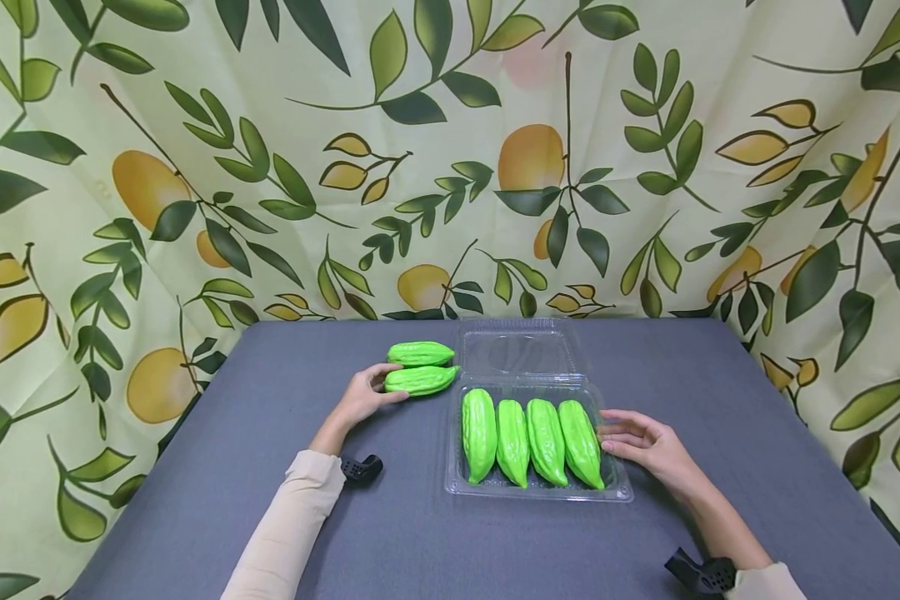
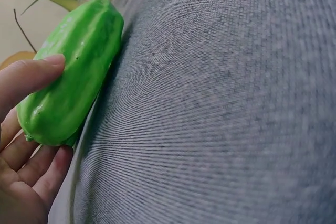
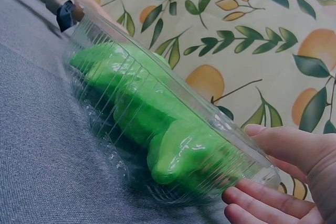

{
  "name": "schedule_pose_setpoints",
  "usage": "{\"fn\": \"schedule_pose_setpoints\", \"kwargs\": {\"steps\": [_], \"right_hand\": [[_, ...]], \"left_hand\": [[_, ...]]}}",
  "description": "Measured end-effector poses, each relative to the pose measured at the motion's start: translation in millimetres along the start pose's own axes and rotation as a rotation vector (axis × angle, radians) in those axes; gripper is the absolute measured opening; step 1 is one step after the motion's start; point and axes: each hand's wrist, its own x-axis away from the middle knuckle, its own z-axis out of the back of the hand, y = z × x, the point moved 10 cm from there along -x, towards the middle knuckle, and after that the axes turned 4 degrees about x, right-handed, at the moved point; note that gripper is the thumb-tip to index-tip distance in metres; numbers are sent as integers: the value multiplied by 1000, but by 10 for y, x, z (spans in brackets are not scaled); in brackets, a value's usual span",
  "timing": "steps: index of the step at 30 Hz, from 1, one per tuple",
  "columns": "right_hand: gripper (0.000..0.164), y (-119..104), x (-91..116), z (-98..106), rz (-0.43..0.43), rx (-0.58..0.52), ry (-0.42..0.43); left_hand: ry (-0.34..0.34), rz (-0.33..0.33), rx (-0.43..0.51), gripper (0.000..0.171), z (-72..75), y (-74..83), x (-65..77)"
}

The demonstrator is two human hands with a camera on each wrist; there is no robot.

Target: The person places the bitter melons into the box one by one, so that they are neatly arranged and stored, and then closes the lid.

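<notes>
My left hand point(image 1: 363, 394) holds the nearer of two bright green bitter melons point(image 1: 422, 381) on the table, left of a clear plastic clamshell box point(image 1: 540, 492). In the left wrist view, the thumb lies across this ridged bitter melon point(image 2: 79, 77) and the fingers reach around its near end. Just behind it lies the other loose bitter melon point(image 1: 420, 353). Several more bitter melons point(image 1: 547, 442) lie side by side in the box. My right hand point(image 1: 648, 446) rests at the box's right side, its fingers extended along the outer wall and the thumb at the rim point(image 3: 231, 129).
The box's transparent lid point(image 1: 521, 350) is folded back towards the rear edge of the grey table point(image 1: 420, 550). A curtain point(image 1: 457, 208) printed with leaves and fruit hangs behind the table and along both sides. Each wrist wears a black device point(image 1: 362, 469).
</notes>
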Motion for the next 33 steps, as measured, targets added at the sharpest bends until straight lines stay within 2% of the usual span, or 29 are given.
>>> {"fn": "schedule_pose_setpoints", "kwargs": {"steps": [4,9,16,26,33], "right_hand": [[50,-4,2,-3,2,1,-1],[51,-11,7,-4,-2,1,3],[50,-7,5,-3,-2,4,4],[51,13,10,-2,-12,5,2],[51,12,11,1,-16,4,5]], "left_hand": [[8,17,-2,54,19,-12,19],[14,26,39,54,47,0,54],[23,20,35,54,99,14,102],[43,17,107,54,173,50,202],[42,-2,118,53,196,120,226]]}}
